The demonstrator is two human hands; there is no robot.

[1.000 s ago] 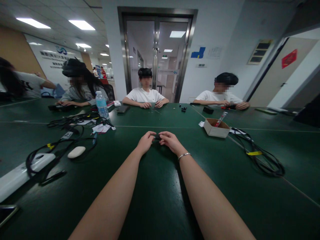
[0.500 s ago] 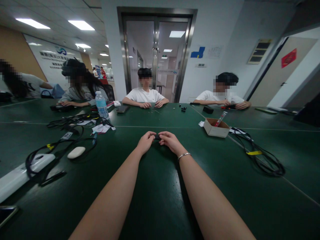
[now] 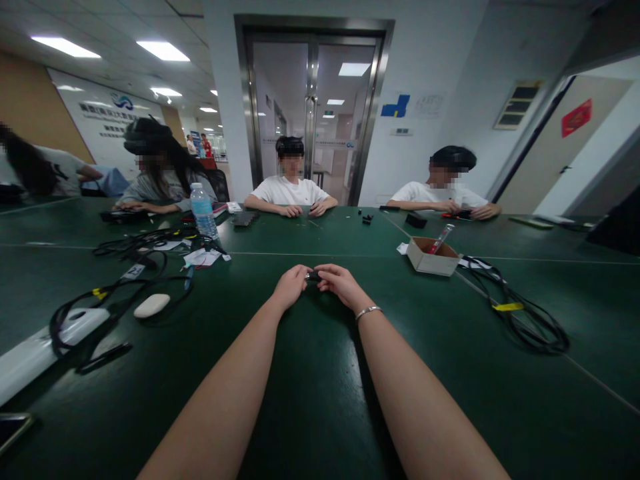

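Over the last second hardly any change can be made out beyond a slight shift of the fingers: a small black piece (image 3: pixel 313 275) is still pinched between the fingertips of the left hand (image 3: pixel 290 287) and the right hand (image 3: pixel 341 284), just above or on the green table (image 3: pixel 315 393) (which, cannot be told), so two-handed fine handling is apparently still under way. The tabletop is shared by a water bottle (image 3: pixel 203 213), a white computer mouse (image 3: pixel 152 306), a cardboard box (image 3: pixel 431 262) and a coiled black cable (image 3: pixel 543 333). Beyond, co-workers (image 3: pixel 290 192) are seated before glass double doors (image 3: pixel 336 90).
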